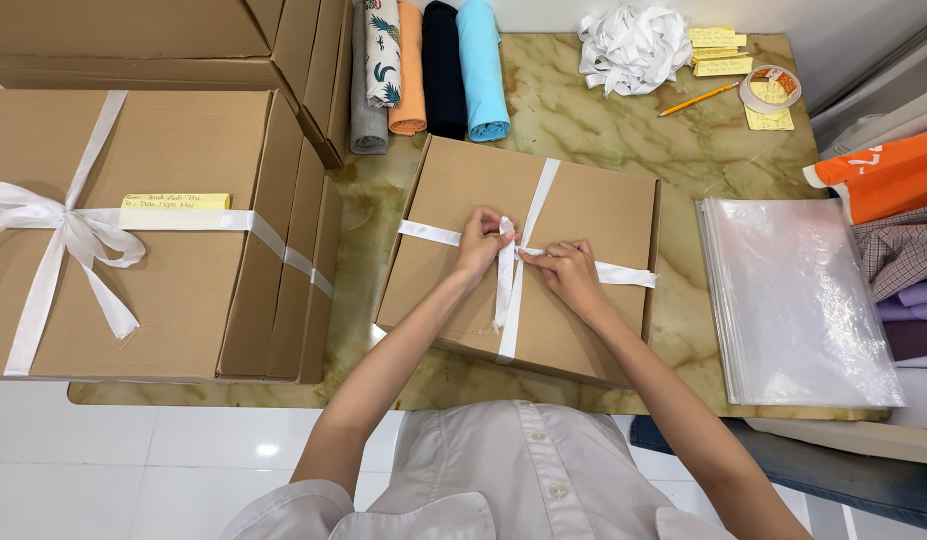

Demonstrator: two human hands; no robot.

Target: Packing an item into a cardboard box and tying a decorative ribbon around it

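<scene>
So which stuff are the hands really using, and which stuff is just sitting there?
In use:
- left hand and right hand, pinching the white ribbon
- flat cardboard box the ribbon crosses

Lying about:
- rolled cloths
- loose ribbon heap
- pencil
- tape roll
- clear bags
- big box already tied with a bow
</scene>
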